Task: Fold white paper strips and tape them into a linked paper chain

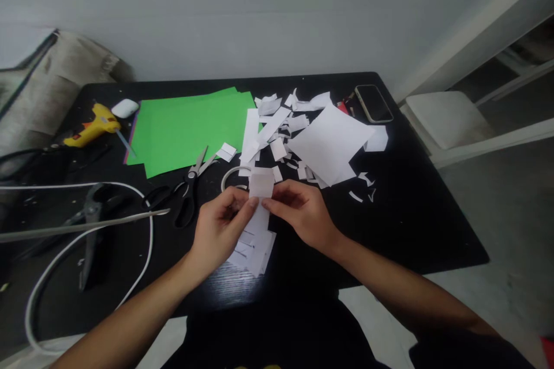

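Observation:
A narrow strip of white paper (261,183) is held upright between both hands, with a crease across it. My left hand (221,225) pinches its left edge between thumb and fingers. On the opposite edge, my right hand (305,213) grips it the same way. Below the hands lie a few white paper pieces (255,251), some with dark lines drawn on them. Behind the strip sits a white paper ring (229,176), partly hidden. Open black-handled scissors (191,181) rest left of my left hand.
Green sheets (190,127) lie at the back, with a yellow glue gun (97,125) and a white case (125,108) to their left. White scraps (281,127), a white sheet (331,141) and a phone (373,104) are farther right. A white cable (150,242) loops around dark scissors (93,219).

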Motion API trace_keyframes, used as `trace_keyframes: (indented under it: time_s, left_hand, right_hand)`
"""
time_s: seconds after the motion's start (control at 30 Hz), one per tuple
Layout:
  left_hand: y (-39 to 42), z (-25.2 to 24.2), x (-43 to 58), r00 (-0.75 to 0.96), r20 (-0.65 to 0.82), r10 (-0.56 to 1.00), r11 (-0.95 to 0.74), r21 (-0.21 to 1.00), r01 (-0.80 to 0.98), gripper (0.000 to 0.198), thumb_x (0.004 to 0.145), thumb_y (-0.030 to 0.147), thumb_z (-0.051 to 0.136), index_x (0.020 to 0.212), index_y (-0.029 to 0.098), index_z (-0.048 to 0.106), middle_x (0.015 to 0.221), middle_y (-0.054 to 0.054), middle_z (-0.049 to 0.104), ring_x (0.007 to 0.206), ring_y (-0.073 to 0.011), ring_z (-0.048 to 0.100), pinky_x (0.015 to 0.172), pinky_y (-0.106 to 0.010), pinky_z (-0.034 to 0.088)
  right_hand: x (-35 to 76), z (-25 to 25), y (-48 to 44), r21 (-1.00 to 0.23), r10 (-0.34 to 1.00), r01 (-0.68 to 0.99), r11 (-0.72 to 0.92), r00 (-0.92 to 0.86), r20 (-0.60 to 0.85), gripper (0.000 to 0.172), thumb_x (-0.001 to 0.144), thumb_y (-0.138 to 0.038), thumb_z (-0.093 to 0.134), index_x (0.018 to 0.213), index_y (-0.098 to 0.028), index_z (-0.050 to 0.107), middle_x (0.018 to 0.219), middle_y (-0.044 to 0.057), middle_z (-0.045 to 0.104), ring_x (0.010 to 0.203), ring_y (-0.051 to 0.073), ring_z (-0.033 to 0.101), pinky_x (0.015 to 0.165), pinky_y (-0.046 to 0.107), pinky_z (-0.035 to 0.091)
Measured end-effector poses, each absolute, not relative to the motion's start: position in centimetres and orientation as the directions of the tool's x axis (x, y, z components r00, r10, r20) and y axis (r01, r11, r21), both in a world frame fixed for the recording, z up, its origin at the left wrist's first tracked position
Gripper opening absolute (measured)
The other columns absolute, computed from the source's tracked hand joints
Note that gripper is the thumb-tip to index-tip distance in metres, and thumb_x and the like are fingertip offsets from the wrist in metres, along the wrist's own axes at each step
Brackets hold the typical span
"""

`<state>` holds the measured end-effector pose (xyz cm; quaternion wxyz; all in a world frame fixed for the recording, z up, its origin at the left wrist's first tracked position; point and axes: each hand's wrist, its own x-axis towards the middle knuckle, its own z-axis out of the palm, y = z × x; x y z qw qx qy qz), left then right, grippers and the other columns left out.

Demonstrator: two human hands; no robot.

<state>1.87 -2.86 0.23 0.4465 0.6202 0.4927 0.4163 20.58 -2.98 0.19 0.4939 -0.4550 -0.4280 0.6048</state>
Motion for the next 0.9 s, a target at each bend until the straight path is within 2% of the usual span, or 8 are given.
trace_keyframes:
  time_s: [0.17,0.47,0.57,0.67,0.9]
  left_hand:
    - [-2.82,0.34,1.84,0.192,0.079,0.978,-0.117,0.973,0.197,0.018,0.095,0.029,0.070,0.081,0.017,0.068,0.064,0.004,0.060,0.053,-0.0071,0.048,0.049,-0.017,0.038]
    - [-2.57,0.72,2.13,0.203,0.076,0.976,-0.096,0.991,0.093,0.010,0.095,0.024,0.070,0.086,0.019,0.071,0.072,0.002,0.070,0.059,-0.0080,0.058,0.054,-0.017,0.042]
    - [-2.53,0.54,2.08,0.193,0.078,0.978,-0.090,0.994,0.056,0.006,0.091,0.024,0.074,0.088,0.020,0.072,0.074,0.002,0.071,0.061,-0.0085,0.058,0.055,-0.017,0.043]
    - [-2.51,0.35,2.04,0.175,0.056,0.983,-0.062,0.998,0.032,0.010,0.088,0.028,0.078,0.087,0.019,0.073,0.072,0.002,0.069,0.062,-0.0094,0.057,0.057,-0.018,0.045]
    - [-2.47,0.65,2.16,0.165,-0.010,0.986,0.004,0.999,0.040,0.015,0.092,0.032,0.074,0.098,0.019,0.076,0.078,-0.002,0.073,0.068,-0.0131,0.065,0.062,-0.021,0.051]
  right_hand:
    - [20.54,0.29,-3.17,-0.969,0.993,-0.225,-0.102,-0.086,-0.085,0.023,0.073,-0.031,0.094,0.086,-0.023,0.077,0.085,0.000,0.076,0.081,0.016,0.072,0.077,0.030,0.062]
    - [20.38,0.17,-3.43,-0.971,0.996,-0.226,-0.084,-0.039,-0.077,0.018,0.075,-0.031,0.092,0.084,-0.023,0.077,0.079,-0.001,0.075,0.071,0.015,0.070,0.068,0.029,0.064]
    - [20.39,0.17,-3.59,-0.988,1.000,-0.153,-0.010,0.006,-0.011,0.016,0.076,-0.027,0.091,0.085,-0.024,0.079,0.083,0.000,0.078,0.076,0.016,0.073,0.071,0.030,0.064]
    - [20.39,0.27,-3.67,-0.994,0.999,-0.102,0.041,0.019,0.040,0.012,0.079,-0.026,0.089,0.087,-0.025,0.081,0.086,0.001,0.080,0.081,0.017,0.075,0.076,0.031,0.065]
    - [20.49,0.06,-3.25,-0.993,0.998,-0.120,0.004,0.056,-0.003,0.012,0.077,-0.025,0.089,0.086,-0.024,0.081,0.085,0.001,0.082,0.080,0.019,0.078,0.078,0.033,0.067]
